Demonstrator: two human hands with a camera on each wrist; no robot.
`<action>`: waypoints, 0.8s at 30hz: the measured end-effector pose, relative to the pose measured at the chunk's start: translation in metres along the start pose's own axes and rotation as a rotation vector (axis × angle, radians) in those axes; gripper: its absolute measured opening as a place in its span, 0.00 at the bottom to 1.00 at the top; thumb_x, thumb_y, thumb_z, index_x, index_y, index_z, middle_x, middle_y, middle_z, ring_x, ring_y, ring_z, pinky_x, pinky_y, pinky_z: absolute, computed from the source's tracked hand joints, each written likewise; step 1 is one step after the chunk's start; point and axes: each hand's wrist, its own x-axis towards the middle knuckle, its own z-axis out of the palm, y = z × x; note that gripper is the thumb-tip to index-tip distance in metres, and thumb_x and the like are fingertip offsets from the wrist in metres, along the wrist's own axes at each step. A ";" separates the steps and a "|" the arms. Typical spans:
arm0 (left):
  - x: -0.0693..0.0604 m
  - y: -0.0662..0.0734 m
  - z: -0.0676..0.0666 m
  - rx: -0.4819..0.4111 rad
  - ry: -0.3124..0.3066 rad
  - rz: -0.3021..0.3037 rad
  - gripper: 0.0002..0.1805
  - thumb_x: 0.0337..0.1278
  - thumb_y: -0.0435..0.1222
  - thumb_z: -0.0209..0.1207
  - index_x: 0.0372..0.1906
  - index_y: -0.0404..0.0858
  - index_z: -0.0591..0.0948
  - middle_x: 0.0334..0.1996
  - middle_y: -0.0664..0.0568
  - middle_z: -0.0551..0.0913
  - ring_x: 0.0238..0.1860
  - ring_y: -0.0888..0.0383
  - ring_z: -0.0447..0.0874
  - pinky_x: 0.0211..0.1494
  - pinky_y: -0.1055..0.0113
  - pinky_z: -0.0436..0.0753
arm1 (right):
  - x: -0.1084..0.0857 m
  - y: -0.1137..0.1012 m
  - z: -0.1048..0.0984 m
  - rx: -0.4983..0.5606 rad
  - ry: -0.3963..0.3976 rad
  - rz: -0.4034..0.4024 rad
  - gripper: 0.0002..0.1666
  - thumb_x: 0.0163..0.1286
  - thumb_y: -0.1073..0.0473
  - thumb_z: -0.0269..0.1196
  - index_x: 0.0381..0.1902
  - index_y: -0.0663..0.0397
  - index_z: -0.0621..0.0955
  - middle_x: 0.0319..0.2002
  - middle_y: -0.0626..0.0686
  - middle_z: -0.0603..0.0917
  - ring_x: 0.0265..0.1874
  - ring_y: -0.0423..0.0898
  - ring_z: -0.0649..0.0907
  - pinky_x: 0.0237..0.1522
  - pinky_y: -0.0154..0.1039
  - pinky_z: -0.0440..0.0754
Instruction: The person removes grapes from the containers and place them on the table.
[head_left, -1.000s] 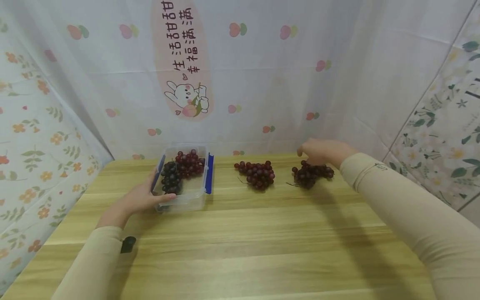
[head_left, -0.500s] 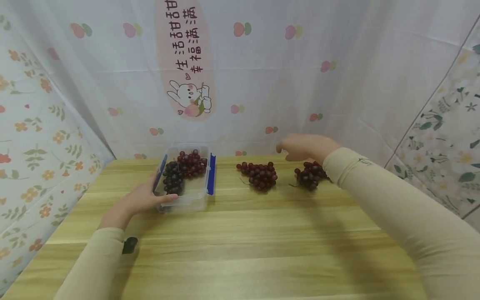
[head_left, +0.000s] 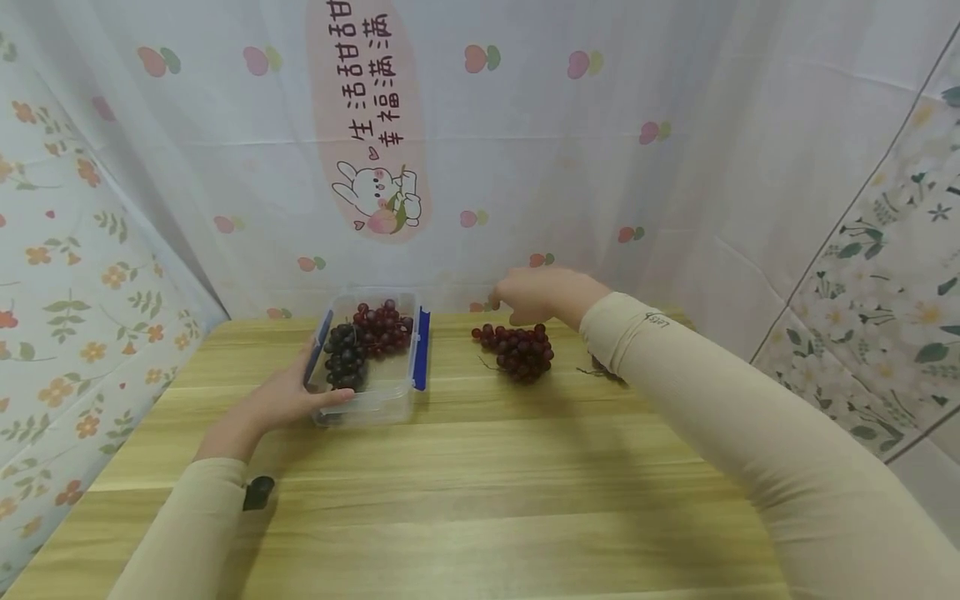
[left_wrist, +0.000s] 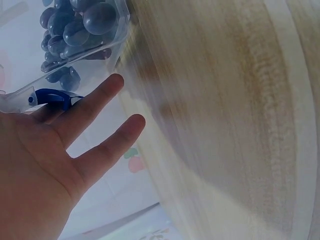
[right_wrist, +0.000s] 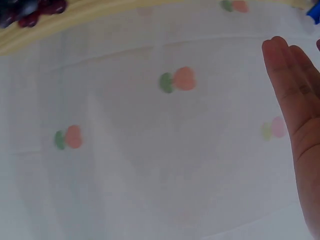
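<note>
Against the left side of a clear plastic box (head_left: 375, 410) with blue latches rests my left hand (head_left: 270, 400), its thumb over the front rim. Two of its fingers (left_wrist: 107, 152) stretch out straight in the left wrist view. Inside the box lie a bunch of dark grapes (head_left: 345, 358) and a bunch of red grapes (head_left: 384, 327). My right hand (head_left: 543, 292) hovers just above and behind another bunch of red grapes (head_left: 517, 354) on the table, holding nothing. Its fingers look straight in the right wrist view.
A further bunch of grapes (head_left: 603, 365) lies to the right, mostly hidden by the right sleeve (head_left: 712, 392). Behind the wooden table (head_left: 450, 500) hangs a printed white curtain (head_left: 540, 167). A flowered cloth (head_left: 67, 317) hangs at the left.
My right hand has moved left, from over the rightmost grapes to above the middle bunch. The left hand and the box have stayed in place.
</note>
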 end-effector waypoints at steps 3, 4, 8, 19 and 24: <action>0.000 0.000 0.000 -0.005 -0.002 0.003 0.73 0.61 0.68 0.66 0.86 0.45 0.25 0.81 0.19 0.50 0.78 0.17 0.56 0.74 0.23 0.65 | 0.009 -0.014 -0.001 0.006 0.010 -0.038 0.28 0.77 0.67 0.62 0.73 0.52 0.79 0.74 0.54 0.79 0.75 0.55 0.77 0.70 0.49 0.81; 0.000 0.000 0.000 -0.006 -0.003 0.003 0.73 0.61 0.68 0.66 0.86 0.44 0.25 0.81 0.19 0.50 0.78 0.17 0.56 0.75 0.23 0.65 | 0.012 -0.019 -0.002 0.010 0.011 -0.050 0.28 0.77 0.66 0.62 0.73 0.53 0.79 0.74 0.54 0.79 0.76 0.54 0.77 0.71 0.48 0.81; 0.001 -0.001 0.000 0.004 -0.004 -0.003 0.74 0.61 0.68 0.65 0.86 0.43 0.25 0.81 0.19 0.51 0.78 0.17 0.57 0.74 0.23 0.66 | 0.022 -0.039 -0.003 -0.008 0.002 -0.067 0.28 0.78 0.64 0.64 0.73 0.53 0.79 0.74 0.55 0.79 0.75 0.54 0.77 0.75 0.49 0.78; -0.001 0.001 -0.002 0.015 -0.008 -0.008 0.73 0.61 0.69 0.65 0.86 0.44 0.25 0.80 0.18 0.53 0.76 0.17 0.60 0.72 0.24 0.69 | 0.057 -0.085 0.001 -0.061 0.104 -0.186 0.22 0.78 0.63 0.62 0.67 0.54 0.84 0.66 0.54 0.86 0.66 0.52 0.84 0.70 0.45 0.82; -0.001 0.000 -0.002 0.002 -0.008 0.000 0.73 0.61 0.68 0.65 0.86 0.46 0.25 0.81 0.19 0.51 0.77 0.17 0.57 0.73 0.23 0.68 | 0.076 -0.099 0.007 -0.012 0.158 -0.210 0.21 0.79 0.61 0.62 0.67 0.53 0.83 0.65 0.53 0.86 0.64 0.48 0.84 0.68 0.42 0.82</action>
